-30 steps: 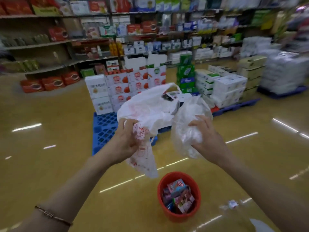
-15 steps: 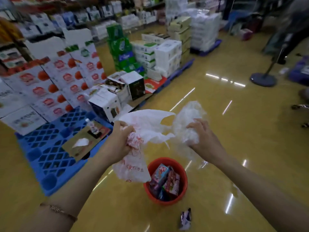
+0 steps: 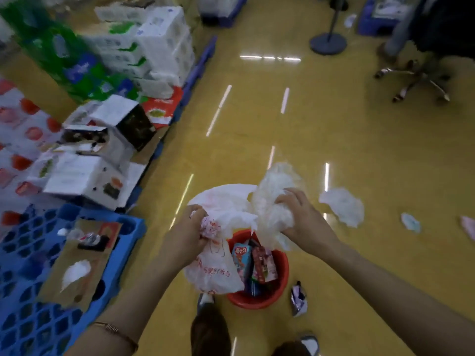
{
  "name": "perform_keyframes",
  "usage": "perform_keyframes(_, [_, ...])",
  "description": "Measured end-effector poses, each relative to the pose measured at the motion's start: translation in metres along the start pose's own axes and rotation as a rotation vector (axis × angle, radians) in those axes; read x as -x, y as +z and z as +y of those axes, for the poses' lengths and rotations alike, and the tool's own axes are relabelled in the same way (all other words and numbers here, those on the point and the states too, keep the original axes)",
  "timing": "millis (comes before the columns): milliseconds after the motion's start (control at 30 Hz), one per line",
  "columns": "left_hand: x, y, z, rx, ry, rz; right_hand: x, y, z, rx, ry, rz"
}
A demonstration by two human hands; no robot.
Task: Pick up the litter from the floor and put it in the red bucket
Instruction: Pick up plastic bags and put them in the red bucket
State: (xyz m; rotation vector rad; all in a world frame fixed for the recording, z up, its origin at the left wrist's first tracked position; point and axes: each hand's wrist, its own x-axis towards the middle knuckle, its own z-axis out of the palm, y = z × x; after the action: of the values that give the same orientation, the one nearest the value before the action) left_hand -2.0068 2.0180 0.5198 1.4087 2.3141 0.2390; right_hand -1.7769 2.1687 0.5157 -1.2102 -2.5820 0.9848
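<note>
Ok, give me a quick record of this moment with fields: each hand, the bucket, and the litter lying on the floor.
left hand: the left hand grips a white printed bag that hangs over the bucket's left edge
right hand: the right hand grips a crumpled clear bag
bucket: the red bucket stands on the floor below both hands and holds colourful packets
floor litter: silver wrapper beside the bucket; white crumpled piece and small pale scrap farther right
status: both bags in hand, not yet dropped in
</note>
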Motion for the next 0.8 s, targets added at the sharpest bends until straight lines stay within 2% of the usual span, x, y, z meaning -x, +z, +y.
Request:
perform_keyframes(133, [-0.071,0.028,-0.029,0.0,0.148,-0.129,-0.007,0.049,0.017,-0.031,0.218,0.068])
perform_keyframes(267, [-0.121,0.064,-0.053,0.084,0.25,-0.186,-0.018,0.108,0.034,-0.095,0.351,0.074])
perform_keyframes(433, [-0.147,0.145,-0.08,0.092,0.35,-0.444,-0.013,0.197,0.058,-0.223,0.585,0.13])
perform_keyframes(567, [-0.153,0.223,-0.112,0.022,0.372,-0.653,-0.004,0.272,0.094,-0.231,0.655,0.101])
perform_keyframes(667, [-0.153,0.279,-0.133,-0.045,0.457,-0.805,0.003,0.328,0.118,-0.186,0.709,0.125])
perform_keyframes(733, [-0.152,0.317,-0.146,-0.099,0.507,-0.845,0.003,0.367,0.132,-0.202,0.713,0.161])
perform_keyframes(800, [-0.151,0.357,-0.156,-0.168,0.525,-0.816,0.003,0.404,0.148,-0.276,0.771,0.171])
